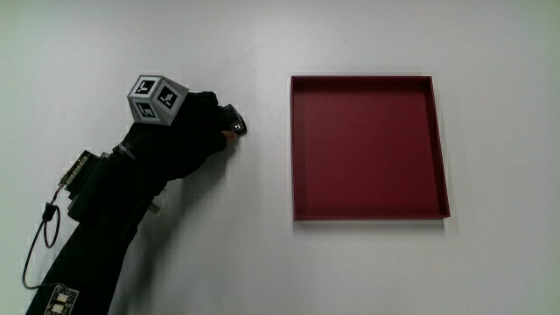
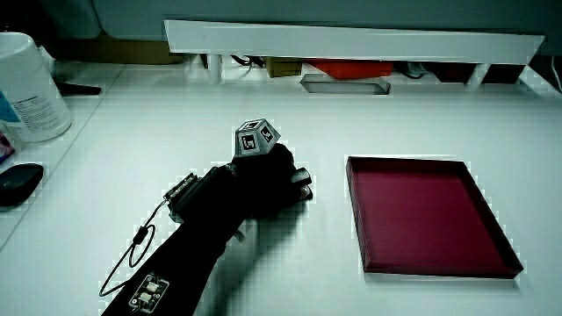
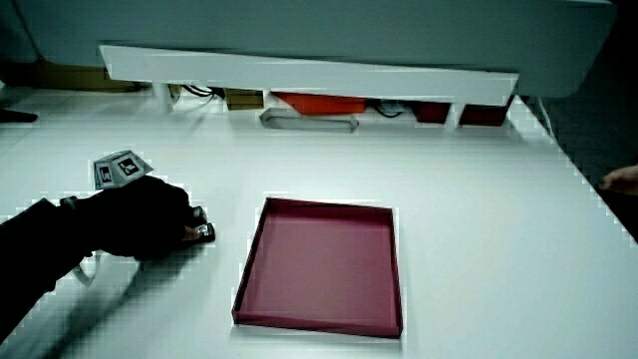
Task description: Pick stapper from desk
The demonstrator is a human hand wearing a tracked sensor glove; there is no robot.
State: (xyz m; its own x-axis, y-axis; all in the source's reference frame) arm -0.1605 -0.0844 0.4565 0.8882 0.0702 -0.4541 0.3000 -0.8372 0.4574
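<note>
A small dark stapler (image 1: 235,123) lies on the white table beside an empty dark red tray (image 1: 363,149). Only its end pokes out from under the fingers, in both side views too (image 2: 302,183) (image 3: 201,230). The hand (image 1: 188,131), in a black glove with a patterned cube on its back, lies over the stapler with its fingers curled around it. Hand and stapler rest low on the table top. The tray (image 2: 421,211) (image 3: 319,264) sits a short gap away from the hand.
A white canister (image 2: 26,88) and a dark rounded object (image 2: 18,183) stand at the table's edge in a side view. A low white partition (image 2: 351,39) (image 3: 299,70) has cluttered items under it. A thin cable (image 1: 39,241) loops off the forearm.
</note>
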